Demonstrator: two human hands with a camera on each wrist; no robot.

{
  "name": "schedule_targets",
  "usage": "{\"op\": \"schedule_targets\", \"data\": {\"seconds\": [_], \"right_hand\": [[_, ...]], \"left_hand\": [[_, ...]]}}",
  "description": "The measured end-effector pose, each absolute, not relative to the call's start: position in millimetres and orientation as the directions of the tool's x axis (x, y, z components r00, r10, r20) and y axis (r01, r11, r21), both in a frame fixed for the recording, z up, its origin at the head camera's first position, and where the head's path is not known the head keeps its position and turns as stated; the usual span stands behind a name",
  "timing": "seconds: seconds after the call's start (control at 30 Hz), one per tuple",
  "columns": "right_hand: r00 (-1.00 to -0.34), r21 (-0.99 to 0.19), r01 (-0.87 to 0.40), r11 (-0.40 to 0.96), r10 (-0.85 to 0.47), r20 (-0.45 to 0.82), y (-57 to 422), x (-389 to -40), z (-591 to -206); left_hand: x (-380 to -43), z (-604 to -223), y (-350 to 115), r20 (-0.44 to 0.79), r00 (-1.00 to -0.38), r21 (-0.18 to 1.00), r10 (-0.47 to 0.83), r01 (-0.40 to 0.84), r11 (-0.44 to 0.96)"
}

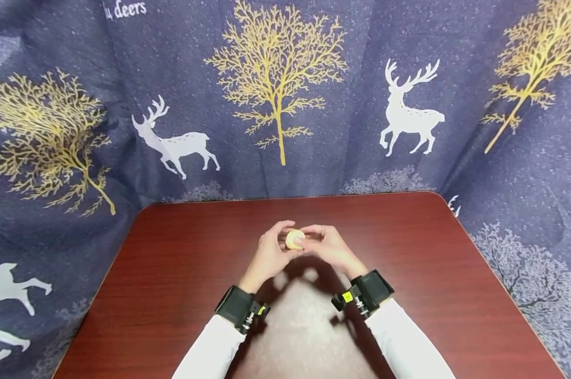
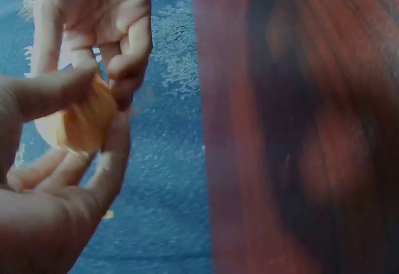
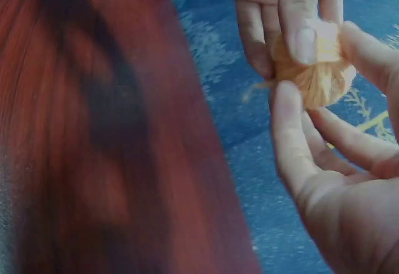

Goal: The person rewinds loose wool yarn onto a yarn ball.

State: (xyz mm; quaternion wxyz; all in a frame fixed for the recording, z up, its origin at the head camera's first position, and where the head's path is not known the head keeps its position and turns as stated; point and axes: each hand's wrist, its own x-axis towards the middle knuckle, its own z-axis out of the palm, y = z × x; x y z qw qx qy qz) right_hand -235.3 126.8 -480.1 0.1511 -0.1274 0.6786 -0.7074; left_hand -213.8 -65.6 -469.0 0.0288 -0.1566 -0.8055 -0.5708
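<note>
A small pale yellow-orange ball of yarn [image 1: 293,238] is held between both hands above the table. My left hand [image 1: 272,251] grips it from the left, with the thumb across its side in the left wrist view. From the right, my right hand [image 1: 331,246] pinches the same yarn ball [image 3: 321,83] between thumb and fingers. A short loose yarn end [image 3: 254,89] sticks out beside the right thumb in the right wrist view. Fingers cover part of the ball, and the left wrist view is blurred there.
The dark red wooden table [image 1: 181,273] lies beneath both hands, with a bright pale patch [image 1: 304,331] near its front. A blue cloth with deer and trees [image 1: 309,173] hangs behind and around it. Black camera straps [image 1: 235,307] sit on both wrists.
</note>
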Motion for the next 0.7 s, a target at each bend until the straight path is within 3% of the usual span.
{"op": "schedule_targets", "data": {"seconds": [0.07,0.17,0.23,0.3,0.47,0.6,0.7], "right_hand": [[-0.927,-0.999,-0.002,-0.032,-0.374,0.014,122.9,-238.4,-485.0],[-0.93,-1.0,-0.031,0.002,-0.367,0.028,115.7,-243.1,-497.2],[-0.925,-0.993,-0.048,0.104,-0.38,0.005,110.1,-247.7,-505.3],[-0.92,-0.978,-0.02,0.208,-0.387,-0.063,104.7,-252.5,-509.2],[-0.93,-0.928,0.032,0.372,-0.328,-0.163,99.6,-264.2,-511.1],[-0.959,-0.848,-0.074,0.525,-0.271,-0.084,105.8,-264.9,-518.3],[-0.967,-0.773,-0.154,0.615,-0.253,-0.009,106.5,-259.6,-526.9]], "left_hand": [[-217.4,-472.2,-65.9,0.117,-0.967,0.973,0.228,0.157,0.168],[-227.5,-481.6,-69.9,-0.127,-0.958,0.989,0.255,-0.142,-0.042],[-235.3,-488.9,-71.2,-0.265,-0.926,0.952,0.267,-0.295,-0.079],[-242.0,-495.1,-69.1,-0.328,-0.911,0.937,0.251,-0.348,-0.037],[-251.1,-502.0,-51.5,-0.261,-0.958,0.918,0.116,-0.209,0.338],[-251.7,-514.8,-38.1,-0.157,-0.985,0.884,0.069,-0.108,0.455],[-249.2,-529.5,-37.9,0.009,-0.991,0.825,0.13,0.081,0.559]]}}
